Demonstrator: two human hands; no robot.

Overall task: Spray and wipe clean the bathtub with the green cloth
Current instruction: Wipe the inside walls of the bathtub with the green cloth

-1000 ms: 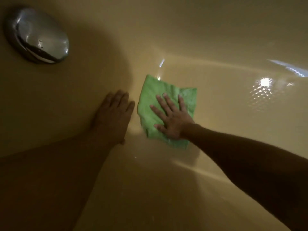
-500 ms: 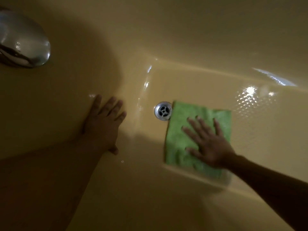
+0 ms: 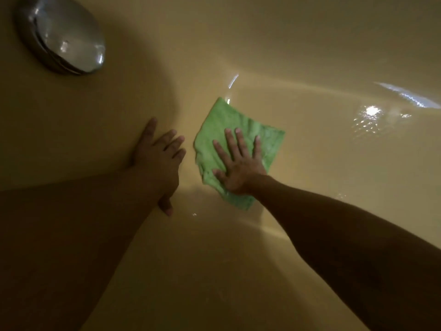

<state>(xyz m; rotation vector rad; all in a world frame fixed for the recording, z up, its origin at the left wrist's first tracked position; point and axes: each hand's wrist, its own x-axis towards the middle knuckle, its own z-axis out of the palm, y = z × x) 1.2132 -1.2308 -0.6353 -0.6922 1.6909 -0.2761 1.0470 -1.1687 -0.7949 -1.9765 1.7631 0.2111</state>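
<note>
The green cloth point(image 3: 229, 125) lies flat on the floor of the pale yellow bathtub point(image 3: 334, 177), near where the floor curves up into the end wall. My right hand point(image 3: 238, 163) presses down on the cloth with spread, straight fingers. My left hand point(image 3: 160, 158) rests flat on the sloping end wall, just left of the cloth, fingers straight and holding nothing. The drain is hidden, under the cloth. No spray bottle is in view.
A round chrome overflow cover point(image 3: 62, 34) sits high on the end wall at the upper left. The tub floor on the right is wet and shows bright light reflections point(image 3: 370, 113). Both forearms reach in from the bottom of the view.
My right hand has slid the cloth back to the left, over the drain that showed half a second ago. The left hand stays planted on the end wall.
</note>
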